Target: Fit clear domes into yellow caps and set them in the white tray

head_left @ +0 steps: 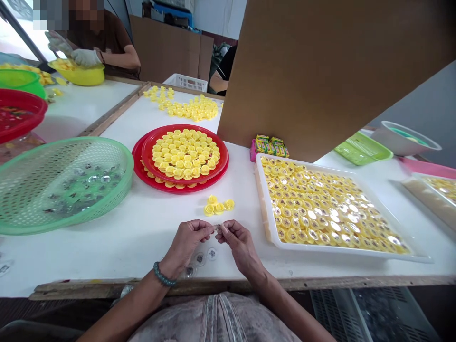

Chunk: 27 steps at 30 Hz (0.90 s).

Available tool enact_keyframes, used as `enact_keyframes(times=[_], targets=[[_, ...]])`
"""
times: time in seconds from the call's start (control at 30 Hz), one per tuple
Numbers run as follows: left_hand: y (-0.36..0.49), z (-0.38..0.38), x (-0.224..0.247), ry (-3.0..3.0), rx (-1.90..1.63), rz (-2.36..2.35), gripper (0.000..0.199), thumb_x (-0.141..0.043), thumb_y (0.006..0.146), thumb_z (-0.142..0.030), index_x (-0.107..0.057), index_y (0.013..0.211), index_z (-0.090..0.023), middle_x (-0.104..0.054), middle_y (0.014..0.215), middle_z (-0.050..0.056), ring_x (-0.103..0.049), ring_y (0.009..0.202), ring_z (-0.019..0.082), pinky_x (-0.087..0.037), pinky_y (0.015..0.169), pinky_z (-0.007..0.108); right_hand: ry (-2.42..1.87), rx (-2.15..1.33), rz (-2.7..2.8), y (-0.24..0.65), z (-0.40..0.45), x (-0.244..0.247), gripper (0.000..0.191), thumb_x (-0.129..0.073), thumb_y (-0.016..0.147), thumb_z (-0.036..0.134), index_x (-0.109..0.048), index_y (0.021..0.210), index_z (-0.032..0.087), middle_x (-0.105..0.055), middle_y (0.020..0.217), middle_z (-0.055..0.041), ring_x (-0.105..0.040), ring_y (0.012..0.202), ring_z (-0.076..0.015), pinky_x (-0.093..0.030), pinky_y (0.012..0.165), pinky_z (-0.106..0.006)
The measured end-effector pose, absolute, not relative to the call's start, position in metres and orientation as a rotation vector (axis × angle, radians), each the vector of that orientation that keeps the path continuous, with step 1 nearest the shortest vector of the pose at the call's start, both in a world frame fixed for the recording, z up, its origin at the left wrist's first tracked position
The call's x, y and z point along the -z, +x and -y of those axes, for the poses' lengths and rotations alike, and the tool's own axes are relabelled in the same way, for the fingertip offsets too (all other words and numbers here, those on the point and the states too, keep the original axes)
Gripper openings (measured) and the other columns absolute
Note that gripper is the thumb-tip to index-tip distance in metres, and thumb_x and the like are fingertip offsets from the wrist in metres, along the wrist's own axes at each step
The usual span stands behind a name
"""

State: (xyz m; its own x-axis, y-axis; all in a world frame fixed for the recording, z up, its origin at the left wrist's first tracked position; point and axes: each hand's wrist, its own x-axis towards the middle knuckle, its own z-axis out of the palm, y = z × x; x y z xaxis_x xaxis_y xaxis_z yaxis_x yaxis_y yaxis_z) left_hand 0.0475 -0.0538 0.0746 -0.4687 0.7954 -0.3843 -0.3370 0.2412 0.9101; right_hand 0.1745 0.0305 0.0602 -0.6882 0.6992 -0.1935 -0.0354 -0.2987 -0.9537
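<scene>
My left hand (193, 237) and my right hand (237, 240) meet over the white table near its front edge. Both are closed in a pinch, fingertips together around something small and dark that I cannot make out. Just beyond them lie several small yellow cups (219, 207). Clear round discs with dark marks, one of them a clear disc (200, 259), lie on the table by my left wrist. To the right stands a white tray (265, 209) filled with rows of yellow cups that look covered by shiny clear tops.
Stacked red plates (137, 159) hold yellow cups. A green mesh basket (21, 202) with clear pieces stands left. More yellow cups (194, 109) lie behind. A cardboard sheet (302, 71) rises at the back right. A gloved co-worker (117, 52) works over a yellow bowl (81, 76).
</scene>
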Motion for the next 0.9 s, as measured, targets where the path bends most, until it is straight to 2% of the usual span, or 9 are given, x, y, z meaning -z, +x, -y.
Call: enact_keyframes(times=[0.07,0.17,0.27,0.43,0.57,0.73,0.9], targets=[[0.043,0.055,-0.074,0.492,-1.395,-1.543,0.02,-0.067,0.068,-0.032,-0.066,0.068,-0.013,-0.058,0.06,0.0,-0.046,0.058,0.009,-0.038,0.058,0.022,-0.838,-1.825,1.709,0.177,-0.033,-0.06,0.016,-0.061,0.081,0.031,-0.06,0.091,0.018,-0.061,0.078,-0.0023,-0.059,0.071,-0.0134,-0.049,0.067,-0.028],[0.035,0.054,-0.072,0.607,-1.275,-1.551,0.017,-0.065,0.068,-0.03,-0.064,0.065,-0.013,-0.056,0.058,-0.002,-0.044,0.056,0.009,-0.036,0.055,0.022,-0.68,-1.393,2.162,0.181,-0.04,-0.066,0.03,-0.059,0.082,0.026,-0.058,0.112,0.022,-0.061,0.097,-0.0062,-0.058,0.081,-0.0153,-0.049,0.074,-0.03],[0.025,0.051,-0.07,0.75,-1.151,-1.524,0.014,-0.064,0.067,-0.027,-0.062,0.064,-0.013,-0.053,0.056,-0.003,-0.043,0.055,0.009,-0.034,0.054,0.022,-0.493,-1.132,2.469,0.184,-0.046,-0.072,0.03,-0.057,0.084,0.024,-0.059,0.114,0.023,-0.06,0.102,-0.0077,-0.058,0.087,-0.0171,-0.049,0.077,-0.03],[0.015,0.042,-0.07,0.935,-1.025,-1.524,0.016,-0.06,0.069,-0.031,-0.062,0.068,-0.015,-0.056,0.06,-0.001,-0.048,0.057,0.011,-0.037,0.056,0.023,-0.492,-1.016,2.596,0.183,-0.047,-0.069,0.032,-0.062,0.079,0.021,-0.059,0.111,0.023,-0.06,0.096,-0.0057,-0.059,0.082,-0.0161,-0.049,0.069,-0.026],[0.014,0.031,-0.076,1.113,-1.053,-1.943,0.019,-0.059,0.072,-0.037,-0.059,0.08,-0.019,-0.06,0.073,0.001,-0.053,0.064,0.014,-0.039,0.06,0.025,-0.617,-0.973,2.523,0.184,-0.049,-0.062,0.028,-0.061,0.076,0.018,-0.06,0.104,0.022,-0.061,0.091,-0.0045,-0.058,0.075,-0.0153,-0.048,0.063,-0.025],[0.018,0.009,-0.073,1.296,-0.793,-2.413,0.021,-0.058,0.073,-0.033,-0.056,0.089,-0.02,-0.061,0.085,0.005,-0.058,0.077,0.021,-0.041,0.066,0.029,-0.695,-0.883,2.499,0.188,-0.055,-0.061,0.026,-0.059,0.076,0.017,-0.059,0.102,0.022,-0.061,0.092,-0.0049,-0.059,0.075,-0.0159,-0.049,0.064,-0.026],[0.017,0.007,-0.066,1.42,-0.588,-2.411,0.02,-0.051,0.075,-0.025,-0.058,0.091,-0.017,-0.061,0.091,0.009,-0.059,0.081,0.024,-0.042,0.069,0.032,-0.699,-0.868,2.521,0.197,-0.057,-0.06,0.027,-0.059,0.075,0.016,-0.058,0.102,0.02,-0.06,0.091,-0.0045,-0.059,0.072,-0.0145,-0.049,0.065,-0.027]])
